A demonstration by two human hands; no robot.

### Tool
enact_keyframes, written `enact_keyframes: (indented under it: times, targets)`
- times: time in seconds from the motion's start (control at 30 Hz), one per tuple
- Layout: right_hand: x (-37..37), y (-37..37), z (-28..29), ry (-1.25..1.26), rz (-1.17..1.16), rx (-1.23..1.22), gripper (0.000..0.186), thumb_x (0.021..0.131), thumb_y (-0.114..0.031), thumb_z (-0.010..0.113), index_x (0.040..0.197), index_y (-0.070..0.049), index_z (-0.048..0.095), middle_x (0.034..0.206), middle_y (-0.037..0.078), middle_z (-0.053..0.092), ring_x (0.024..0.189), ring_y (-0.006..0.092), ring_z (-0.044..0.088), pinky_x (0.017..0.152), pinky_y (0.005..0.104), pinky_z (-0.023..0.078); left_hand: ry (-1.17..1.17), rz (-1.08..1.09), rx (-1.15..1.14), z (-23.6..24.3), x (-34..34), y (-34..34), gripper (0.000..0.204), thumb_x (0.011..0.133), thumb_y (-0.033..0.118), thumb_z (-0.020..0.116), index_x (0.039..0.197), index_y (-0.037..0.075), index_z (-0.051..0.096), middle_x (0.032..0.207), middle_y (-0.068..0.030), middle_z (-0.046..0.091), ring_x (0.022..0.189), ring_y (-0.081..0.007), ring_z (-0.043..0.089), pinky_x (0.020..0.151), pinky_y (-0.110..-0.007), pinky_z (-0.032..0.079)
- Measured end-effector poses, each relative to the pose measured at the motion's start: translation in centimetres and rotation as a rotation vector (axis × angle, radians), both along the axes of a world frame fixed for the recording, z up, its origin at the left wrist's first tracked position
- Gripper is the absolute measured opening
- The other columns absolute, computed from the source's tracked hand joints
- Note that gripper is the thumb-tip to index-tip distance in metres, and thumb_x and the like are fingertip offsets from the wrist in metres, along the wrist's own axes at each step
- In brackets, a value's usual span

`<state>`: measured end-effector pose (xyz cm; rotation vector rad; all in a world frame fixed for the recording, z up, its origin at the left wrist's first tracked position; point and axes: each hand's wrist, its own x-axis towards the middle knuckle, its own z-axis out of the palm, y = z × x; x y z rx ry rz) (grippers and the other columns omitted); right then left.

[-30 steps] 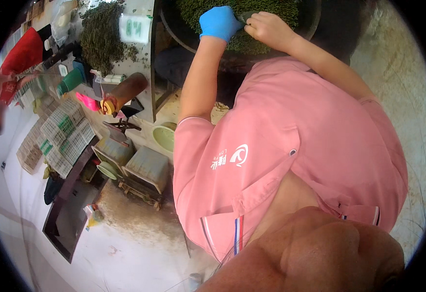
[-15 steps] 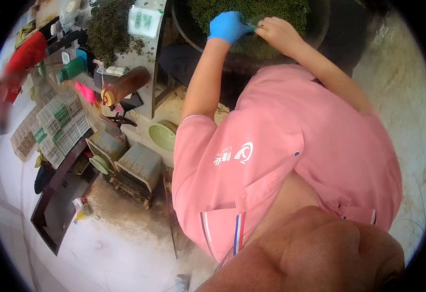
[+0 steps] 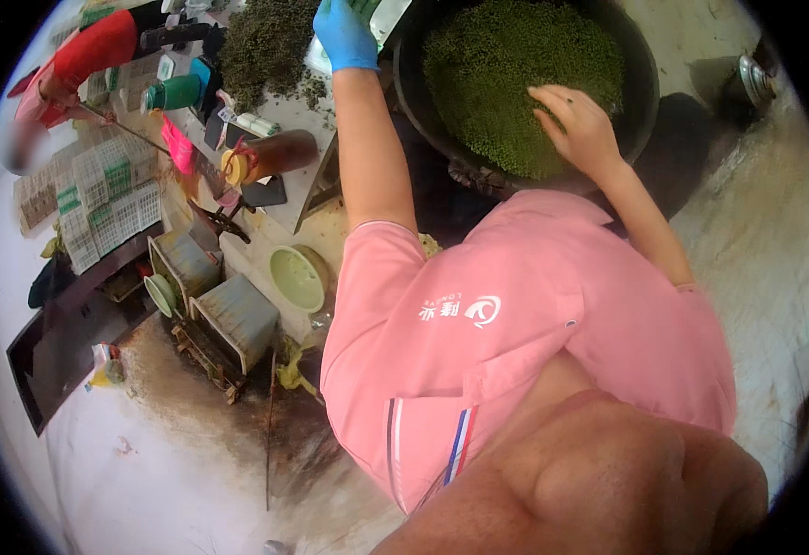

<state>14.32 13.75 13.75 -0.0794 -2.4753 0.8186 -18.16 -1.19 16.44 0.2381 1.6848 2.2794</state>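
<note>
My left hand [image 3: 346, 39], in a blue glove, is at the top edge over a white packet with green print [image 3: 381, 18] on the side table [image 3: 301, 148]; its fingertips are hard to make out. My right hand [image 3: 566, 120] is bare, its fingers apart and slightly bent over small green granules [image 3: 478, 74] in a large dark, round pan [image 3: 640, 148]. A heap of duller, dark olive granules [image 3: 261, 55] lies on the table beside my left forearm.
At left are a brown jar with yellow lid [image 3: 279, 153], a green container [image 3: 173, 92], pink gloves [image 3: 178, 143], slotted plastic trays [image 3: 99, 217], metal bins [image 3: 238, 314], a pale green basin [image 3: 295, 277] and a red, partly blurred shape [image 3: 85, 46]. A metal object [image 3: 756, 79] is beside the pan.
My hands were together over the pan around a small dark green item; they have separated, left up-left to the table, right lower with fingers spread. The view has shifted, so the pan appears farther right.
</note>
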Motion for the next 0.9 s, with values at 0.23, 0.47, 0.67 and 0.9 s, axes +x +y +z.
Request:
enact_keyframes:
  times: [0.23,0.47,0.67,0.9]
  targets:
    - [1.1,0.4,-0.9,-0.092,0.019,-0.037,0.024,0.085,-0.008,0.07,0.108,-0.006,0.065,0.107,0.01,0.067,0.095,0.0298,0.066,0.082,0.0382,0.053,0.503,0.018,-1.532,-5.1,5.2,-5.8,0.078,0.09,0.035,0.065,0.152,0.003,0.029,0.145,-0.0235,0.043,0.135,-0.0342,0.044,0.107,-0.06,0.033]
    - [0.6,0.4,-1.1,-0.072,0.062,-0.021,0.026,0.084,-0.006,0.071,0.109,-0.007,0.067,0.108,0.01,0.068,0.096,0.0297,0.066,0.082,0.038,0.054,0.67,0.079,-1.759,-12.2,4.7,-10.4,0.075,0.092,0.04,0.06,0.152,0.007,0.031,0.159,-0.015,0.026,0.147,-0.0394,0.023,0.112,-0.072,0.007]
    - [1.3,0.7,-1.6,-0.027,-0.173,0.072,0.034,0.083,-0.008,0.072,0.116,-0.009,0.065,0.114,0.01,0.067,0.106,0.0311,0.062,0.093,0.0403,0.05,0.913,0.081,-1.252,-6.2,10.8,-5.7,0.035,0.084,0.031,0.073,0.114,0.016,0.066,0.107,-0.0074,0.067,0.109,-0.0296,0.059,0.108,-0.06,0.027]
    - [1.1,3.6,-3.4,-0.427,0.011,-0.12,0.028,0.082,-0.01,0.074,0.108,-0.004,0.066,0.103,0.008,0.07,0.107,0.0289,0.064,0.096,0.0381,0.048,0.656,-0.34,-0.789,-3.5,21.0,-2.5,0.015,0.084,0.006,0.07,0.099,0.007,0.07,0.095,-0.0105,0.073,0.088,-0.0272,0.069,0.093,-0.04,0.048]
